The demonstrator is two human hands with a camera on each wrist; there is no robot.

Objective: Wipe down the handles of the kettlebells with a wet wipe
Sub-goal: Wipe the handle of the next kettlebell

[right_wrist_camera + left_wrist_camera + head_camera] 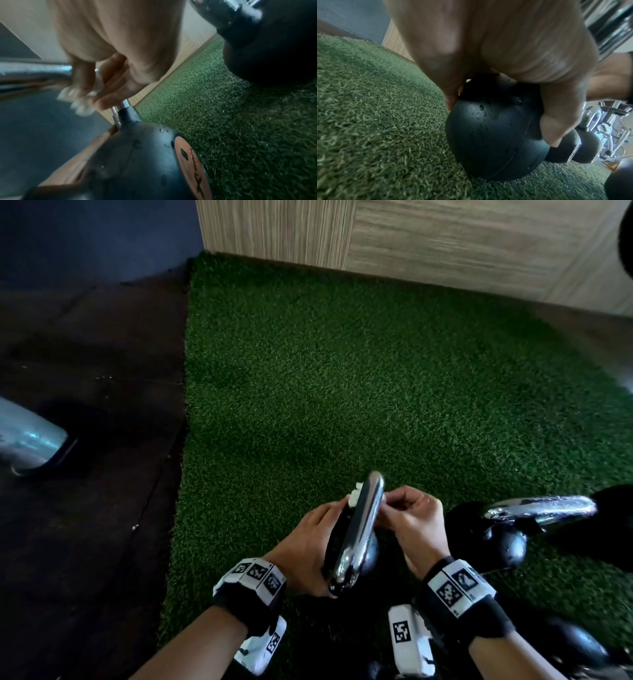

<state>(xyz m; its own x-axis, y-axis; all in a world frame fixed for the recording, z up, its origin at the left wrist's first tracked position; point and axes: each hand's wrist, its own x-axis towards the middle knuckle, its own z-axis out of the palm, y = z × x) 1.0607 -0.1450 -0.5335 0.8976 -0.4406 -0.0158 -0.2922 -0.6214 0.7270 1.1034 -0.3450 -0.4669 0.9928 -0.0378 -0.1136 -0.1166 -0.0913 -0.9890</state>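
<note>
A black kettlebell (368,558) with a chrome handle (361,525) stands on the green turf in the lower middle of the head view. My left hand (308,546) grips its black body (493,142) just under the handle, thumb (559,121) on one side and fingers on the other. My right hand (409,513) pinches a white wet wipe (354,495) against the upper part of the handle. In the right wrist view the wipe (80,100) is bunched in the fingertips beside the chrome bar (34,73). A second kettlebell (507,542) stands to the right.
The green turf mat (342,371) ends at a dark floor (85,405) on the left and wood wall panels (445,244) behind. A shiny metal object (27,440) lies at far left. A third black kettlebell (575,642) is at bottom right.
</note>
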